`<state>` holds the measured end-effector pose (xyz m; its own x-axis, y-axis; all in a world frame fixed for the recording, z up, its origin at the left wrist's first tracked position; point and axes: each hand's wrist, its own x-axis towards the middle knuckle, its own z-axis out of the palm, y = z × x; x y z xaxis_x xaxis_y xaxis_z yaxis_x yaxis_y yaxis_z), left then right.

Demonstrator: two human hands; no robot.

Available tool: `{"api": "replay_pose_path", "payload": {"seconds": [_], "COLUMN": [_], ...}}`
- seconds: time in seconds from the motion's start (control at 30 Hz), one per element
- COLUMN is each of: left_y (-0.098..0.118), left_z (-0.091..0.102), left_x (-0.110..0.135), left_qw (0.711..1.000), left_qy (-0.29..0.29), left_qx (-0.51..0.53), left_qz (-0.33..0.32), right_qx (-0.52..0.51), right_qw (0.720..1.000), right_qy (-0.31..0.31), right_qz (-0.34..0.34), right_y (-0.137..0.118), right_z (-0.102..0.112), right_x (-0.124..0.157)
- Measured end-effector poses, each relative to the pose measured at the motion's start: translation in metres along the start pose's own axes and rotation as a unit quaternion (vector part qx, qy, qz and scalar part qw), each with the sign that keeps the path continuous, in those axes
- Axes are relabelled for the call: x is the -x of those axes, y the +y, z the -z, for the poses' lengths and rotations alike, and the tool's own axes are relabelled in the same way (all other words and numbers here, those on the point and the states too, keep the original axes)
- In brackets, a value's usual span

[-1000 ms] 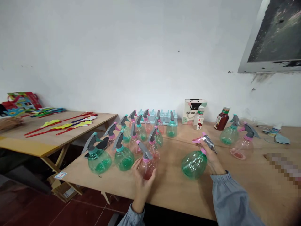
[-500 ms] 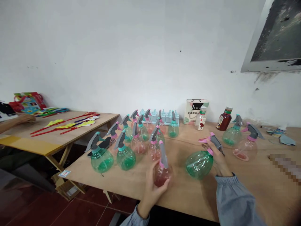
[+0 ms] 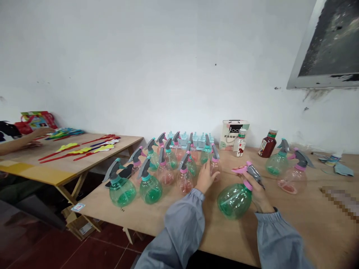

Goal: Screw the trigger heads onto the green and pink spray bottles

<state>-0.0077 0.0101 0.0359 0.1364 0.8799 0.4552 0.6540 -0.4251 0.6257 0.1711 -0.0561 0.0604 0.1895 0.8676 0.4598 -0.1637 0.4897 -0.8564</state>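
My left hand (image 3: pixel 205 178) reaches forward and is closed round a pink spray bottle (image 3: pixel 215 166) with a grey trigger head, standing upright on the wooden table (image 3: pixel 294 220) beside a cluster of several green and pink spray bottles (image 3: pixel 165 168). My right hand (image 3: pixel 258 190) grips the neck and trigger of a green spray bottle (image 3: pixel 235 200) with a pink and grey head, tilted on its side just above the table.
A green (image 3: pixel 276 161) and a pink spray bottle (image 3: pixel 294 175) stand at the right, a carton (image 3: pixel 233 132), a small white bottle (image 3: pixel 239 144) and a dark red bottle (image 3: pixel 267 144) by the wall. Another person's arm (image 3: pixel 17 142) lies on the left table with coloured toys (image 3: pixel 81 147).
My left hand carried the pink bottle from the table's near edge forward and to the right, setting it upright by the cluster. My right hand kept the green bottle almost still.
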Motion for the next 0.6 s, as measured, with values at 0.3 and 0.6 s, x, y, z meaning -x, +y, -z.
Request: {"api": "replay_pose_path", "payload": {"seconds": [0.3, 0.6], "left_y": [0.022, -0.030], "left_z": [0.041, 0.073], "left_x": [0.111, 0.188], "left_qw": [0.988, 0.979], "left_qy": [-0.014, 0.018], "left_qx": [0.108, 0.200], "left_qz": [-0.107, 0.017], "right_qx": [0.006, 0.251], "right_qw": [0.998, 0.940], "right_qy": [-0.057, -0.218], "right_qz": [-0.019, 0.077], "right_y": [0.008, -0.023], "right_z": [-0.028, 0.021], "right_x": [0.029, 0.059]}}
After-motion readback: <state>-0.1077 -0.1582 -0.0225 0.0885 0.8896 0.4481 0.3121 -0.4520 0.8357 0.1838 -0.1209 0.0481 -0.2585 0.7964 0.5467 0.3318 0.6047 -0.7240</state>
